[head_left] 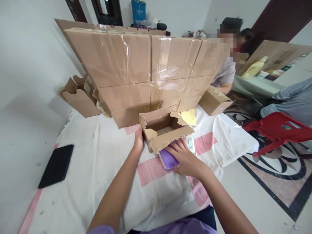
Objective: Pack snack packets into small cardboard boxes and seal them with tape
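Note:
A small open cardboard box (159, 141) with torn flaps stands upright on the cloth in front of me, its visible inside bare. Against its left wall, my left hand (138, 140) grips the side, some fingers hidden. A purple packet (167, 160) with a pale edge lies at the near side of the box, partly under its flap. My right hand (184, 156) rests over this packet, fingers spread across its top and thumb by the near edge. Just beyond that hand is a white item with a printed label (190, 144), partly covered.
A wall of taped cardboard boxes (124, 65) rises behind. Other boxes stand left (80, 99) and right (214, 100). A yellow sheet (188, 117) and a black flat device (57, 166) lie on the cloth. A person (225, 74) is behind the wall; a red chair (280, 130) stands right.

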A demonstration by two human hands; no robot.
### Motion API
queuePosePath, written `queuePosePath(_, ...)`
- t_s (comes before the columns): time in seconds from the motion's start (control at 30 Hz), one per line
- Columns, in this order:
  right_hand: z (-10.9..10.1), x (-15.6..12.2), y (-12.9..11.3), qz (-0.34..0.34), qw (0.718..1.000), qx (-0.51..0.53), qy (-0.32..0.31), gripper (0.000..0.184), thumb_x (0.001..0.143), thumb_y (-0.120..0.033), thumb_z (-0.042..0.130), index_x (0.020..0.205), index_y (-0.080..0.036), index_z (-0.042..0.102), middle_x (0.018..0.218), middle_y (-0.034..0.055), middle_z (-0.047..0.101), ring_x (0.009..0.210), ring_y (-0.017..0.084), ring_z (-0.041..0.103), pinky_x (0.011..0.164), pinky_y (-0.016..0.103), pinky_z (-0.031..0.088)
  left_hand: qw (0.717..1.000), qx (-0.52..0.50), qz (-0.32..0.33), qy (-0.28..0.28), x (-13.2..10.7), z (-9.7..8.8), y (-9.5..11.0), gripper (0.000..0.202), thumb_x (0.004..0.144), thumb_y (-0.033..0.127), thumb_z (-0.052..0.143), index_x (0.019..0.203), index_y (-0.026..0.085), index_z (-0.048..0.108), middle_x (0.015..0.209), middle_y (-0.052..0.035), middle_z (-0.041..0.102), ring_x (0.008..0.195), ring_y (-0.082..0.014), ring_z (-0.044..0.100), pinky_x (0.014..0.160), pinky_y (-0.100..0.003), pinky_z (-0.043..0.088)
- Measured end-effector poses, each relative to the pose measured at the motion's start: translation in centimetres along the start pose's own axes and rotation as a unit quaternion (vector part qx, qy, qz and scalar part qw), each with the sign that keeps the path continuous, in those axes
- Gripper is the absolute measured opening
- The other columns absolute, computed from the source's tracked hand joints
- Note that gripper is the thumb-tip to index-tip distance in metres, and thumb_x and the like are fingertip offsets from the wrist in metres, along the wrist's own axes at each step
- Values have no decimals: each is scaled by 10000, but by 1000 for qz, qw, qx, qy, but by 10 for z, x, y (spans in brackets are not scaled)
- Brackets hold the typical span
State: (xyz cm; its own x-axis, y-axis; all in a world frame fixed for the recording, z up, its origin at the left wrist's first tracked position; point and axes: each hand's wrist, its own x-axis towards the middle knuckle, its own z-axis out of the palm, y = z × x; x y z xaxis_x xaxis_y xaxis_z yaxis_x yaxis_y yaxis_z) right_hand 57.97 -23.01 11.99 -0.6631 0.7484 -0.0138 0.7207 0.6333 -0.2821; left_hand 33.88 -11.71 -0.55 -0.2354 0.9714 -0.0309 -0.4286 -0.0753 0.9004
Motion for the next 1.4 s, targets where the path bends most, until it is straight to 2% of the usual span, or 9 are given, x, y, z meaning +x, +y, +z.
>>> queuePosePath(0.13, 5, 18, -1, -9, 998, -57, -36, 986, 568, -151, 750, 1504, -219, 447, 1451, 169, 443, 1388, 429, 317, 1183, 701, 54, 1000, -7, 13, -15, 0, 2, 3, 628, 832, 729, 575, 1061, 164, 726, 1081, -105, 760, 1037, -262, 694, 934, -374, 512)
queuePosePath(0.23, -7, 19, -9, -39, 999, -10, -37, 975, 579, -198, 796, 1494, -203, 461, 1446, 187, 447, 1357, 418, 379, 1165, 623, 245, 1000, -4, 16, -11, -3, 4, 7, 623, 817, 731, 589, 1020, 159, 727, 1027, -99, 765, 994, -264, 696, 915, -379, 510)
queuePosePath(0.33, -38, 0, -26, -71, 983, 148, -86, 969, 648, -255, 765, 1542, -245, 393, 1445, 130, 486, 1315, 335, 497, 1079, 445, 448, 1000, -6, 14, -9, -6, 6, 11, 612, 804, 739, 599, 957, 159, 721, 962, -87, 765, 915, -258, 696, 871, -381, 514)
queuePosePath(0.43, -83, -25, -41, -109, 952, 260, -119, 881, 743, -399, 696, 1552, -259, 376, 1430, 96, 529, 1289, 307, 564, 1059, 405, 482, 1000, -10, 12, -17, -8, 7, 14, 604, 795, 738, 618, 922, 156, 720, 940, -86, 765, 889, -257, 692, 848, -378, 517)
queuePosePath(0.53, -130, -31, -42, -111, 968, 223, 12, 845, 802, -507, 650, 1552, -246, 363, 1454, 127, 502, 1315, 346, 540, 1085, 475, 450, 999, -13, 13, -31, -8, 7, 15, 601, 827, 722, 601, 990, 159, 733, 1017, -94, 765, 965, -265, 686, 885, -378, 513)
queuePosePath(0.67, -162, 15, -20, -114, 973, 61, 191, 943, 779, -506, 732, 1573, -236, 302, 1466, 157, 432, 1335, 395, 469, 1097, 559, 403, 999, -17, 20, -39, -6, 7, 13, 600, 848, 706, 594, 1073, 169, 739, 1122, -94, 752, 1069, -272, 666, 959, -385, 496)
queuePosePath(0.83, -129, 98, 7, -157, 985, -73, 7, 832, 803, -359, 730, 1540, -165, 394, 1365, 159, 485, 1218, 336, 535, 1031, 481, 448, 998, -25, 28, -43, -6, 10, 11, 628, 829, 717, 609, 1096, 164, 740, 1155, -97, 747, 1098, -286, 661, 997, -411, 488)
queuePosePath(0.97, -97, 129, 13, -151, 979, -102, -86, 843, 801, -310, 767, 1546, -189, 392, 1249, 129, 567, 1043, 283, 612, 876, 393, 514, 998, -34, 26, -39, -6, 12, 10, 625, 827, 713, 614, 1104, 166, 738, 1156, -97, 744, 1100, -278, 661, 1006, -404, 486)
queuePosePath(1.4, -59, 150, 9, -207, 934, -260, -131, 460, 924, -108, 567, 1380, -171, 570, 1263, 184, 610, 972, 287, 650, 817, 411, 505, 999, -27, 18, -27, -1, 8, 3, 608, 787, 730, 642, 1006, 169, 722, 1016, -75, 747, 962, -243, 672, 912, -357, 514)
